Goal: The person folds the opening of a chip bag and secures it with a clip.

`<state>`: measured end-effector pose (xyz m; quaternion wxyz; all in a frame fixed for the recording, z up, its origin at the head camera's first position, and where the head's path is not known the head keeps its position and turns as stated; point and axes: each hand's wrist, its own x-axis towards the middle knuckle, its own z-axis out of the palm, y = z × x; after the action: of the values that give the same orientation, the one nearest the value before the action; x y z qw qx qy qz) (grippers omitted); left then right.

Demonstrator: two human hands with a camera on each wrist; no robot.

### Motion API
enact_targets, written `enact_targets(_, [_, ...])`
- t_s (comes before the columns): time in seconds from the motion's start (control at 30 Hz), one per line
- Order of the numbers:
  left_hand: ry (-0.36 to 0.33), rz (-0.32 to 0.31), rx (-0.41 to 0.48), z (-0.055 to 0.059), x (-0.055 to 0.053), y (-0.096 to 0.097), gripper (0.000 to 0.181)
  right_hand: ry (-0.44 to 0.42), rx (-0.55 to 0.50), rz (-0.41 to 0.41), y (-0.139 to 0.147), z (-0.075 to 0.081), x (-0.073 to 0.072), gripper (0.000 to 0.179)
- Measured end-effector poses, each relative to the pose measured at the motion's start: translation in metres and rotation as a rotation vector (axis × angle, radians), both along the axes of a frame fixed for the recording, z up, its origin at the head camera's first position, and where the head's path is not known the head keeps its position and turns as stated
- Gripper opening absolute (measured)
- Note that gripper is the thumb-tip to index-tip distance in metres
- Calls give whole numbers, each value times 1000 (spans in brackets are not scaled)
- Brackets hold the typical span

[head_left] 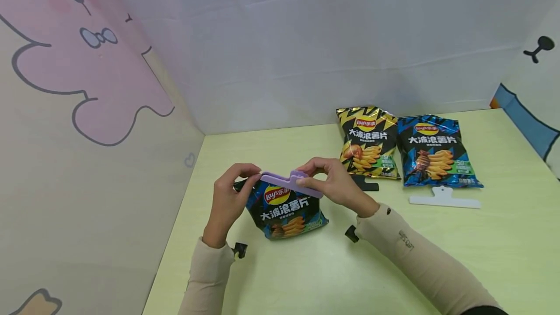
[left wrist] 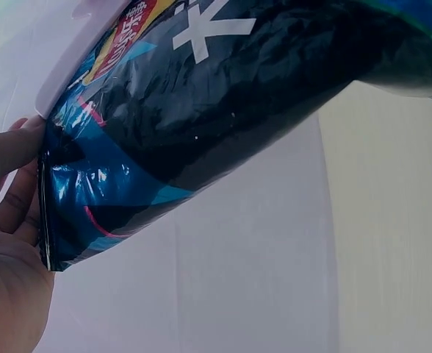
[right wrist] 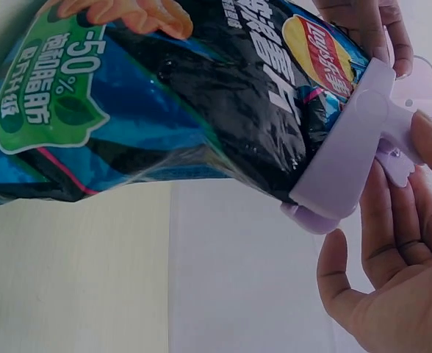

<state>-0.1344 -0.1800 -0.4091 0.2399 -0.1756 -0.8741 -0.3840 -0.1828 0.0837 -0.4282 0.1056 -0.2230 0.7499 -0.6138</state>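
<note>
The left wrist view crops the purple clip (left wrist: pixel 73 59); the sleeve print (head_left: pixel 406 240) seems illegibly small.

A creased pale sheet (head_left: pixel 306 52) is hanging behind the table (head_left: pixel 306 276) and cartoon-printed panels (head_left: pixel 127 198) are flanking it, showing a booth-like nook.

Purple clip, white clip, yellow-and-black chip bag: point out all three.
Purple clip (right wrist: pixel 348 143): right wrist view, on its long bar.
White clip (head_left: pixel 444 201): head view, on its long bar.
Yellow-and-black chip bag (head_left: pixel 368 143): head view, on its printed front.
</note>
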Motion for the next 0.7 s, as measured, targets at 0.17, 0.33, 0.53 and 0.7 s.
enact_targets(0.17, [3, -2, 3, -2, -1, -1, 13, -7, 9, -10, -1, -1, 1, 23])
enact_targets(0.33, [7, -6, 6, -2, -1, -1, 12, -15, 12, -18, -2, -2, 0, 23])
enact_targets(0.53, [-1, 14, 30, -5, 0, -1, 14, -41, 14, -13, -3, -3, 0, 26])
enact_targets(0.7, [-23, 59, 117, -13, 0, -3, 40, -54, 3, -14, -3, -3, -3, 28])
